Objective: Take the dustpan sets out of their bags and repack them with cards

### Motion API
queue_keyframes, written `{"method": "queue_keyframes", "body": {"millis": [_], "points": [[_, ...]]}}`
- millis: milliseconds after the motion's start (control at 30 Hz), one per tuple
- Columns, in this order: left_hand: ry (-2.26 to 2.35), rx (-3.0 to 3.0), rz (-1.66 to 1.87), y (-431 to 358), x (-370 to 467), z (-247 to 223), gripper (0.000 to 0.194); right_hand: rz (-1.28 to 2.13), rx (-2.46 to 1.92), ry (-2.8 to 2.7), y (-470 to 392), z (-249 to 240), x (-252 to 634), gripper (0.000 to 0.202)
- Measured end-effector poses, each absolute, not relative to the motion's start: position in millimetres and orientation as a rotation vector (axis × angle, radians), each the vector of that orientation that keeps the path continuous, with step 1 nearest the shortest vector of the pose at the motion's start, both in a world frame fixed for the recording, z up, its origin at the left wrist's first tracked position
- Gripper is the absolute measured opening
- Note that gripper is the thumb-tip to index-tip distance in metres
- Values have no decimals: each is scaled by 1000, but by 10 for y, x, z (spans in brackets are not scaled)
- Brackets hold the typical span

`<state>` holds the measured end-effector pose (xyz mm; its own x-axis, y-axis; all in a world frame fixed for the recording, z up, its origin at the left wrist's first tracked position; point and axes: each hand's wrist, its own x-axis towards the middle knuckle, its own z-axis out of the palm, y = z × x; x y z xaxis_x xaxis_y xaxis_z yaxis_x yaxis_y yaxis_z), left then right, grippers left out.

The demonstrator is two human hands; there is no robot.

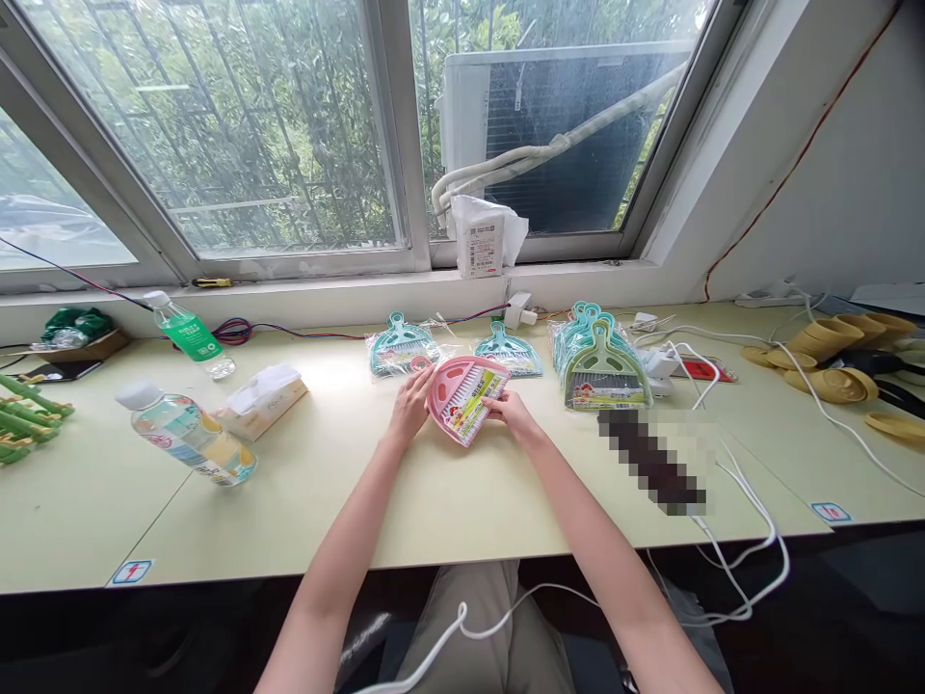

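Head view: pink semicircular plastic dustpan set, stiff bristles and glossy printed card showing, held tilted over the smooth pale table. Left hand grips its left rim, fingers partly curled; right hand has fingers closed on the opposite edge. Behind: teal sets in crinkled clear film.
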<state>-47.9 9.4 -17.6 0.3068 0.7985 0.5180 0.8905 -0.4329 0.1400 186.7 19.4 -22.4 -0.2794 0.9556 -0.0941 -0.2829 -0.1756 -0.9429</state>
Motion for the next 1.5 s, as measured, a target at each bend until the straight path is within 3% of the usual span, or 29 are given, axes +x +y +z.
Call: {"method": "queue_keyframes", "body": {"millis": [300,433,533,700,800,867,1000,1267,1500], "points": [[-1350,-2609,-768,7,-286,-44,66,1521,-907,-854,274,-308,1885,18],[-1362,-2574,-962,-78,-207,-10,59,1560,-850,-825,273,-321,1868,18],[-1445,-2275,-1493,-140,-171,-5,56,1588,-815,-843,238,-304,1824,20],[-1813,-1445,-2592,-54,-224,-27,75,1592,-780,-858,177,-281,1744,24],[-2016,-1448,-3180,74,-292,-58,75,1607,-763,-872,153,-266,1713,27],[-2030,-1705,-3348,117,-298,-82,74,1607,-766,-883,142,-256,1699,27],[-2004,-2198,-3191,67,-193,-100,67,1580,-787,-911,130,-257,1668,27],[-2080,-2189,-3156,-2,-106,-63,70,1523,-985,-794,86,-271,1643,22],[-2094,-2441,-2899,-12,-91,-109,53,1523,-1007,-685,166,-272,1734,17]]}}
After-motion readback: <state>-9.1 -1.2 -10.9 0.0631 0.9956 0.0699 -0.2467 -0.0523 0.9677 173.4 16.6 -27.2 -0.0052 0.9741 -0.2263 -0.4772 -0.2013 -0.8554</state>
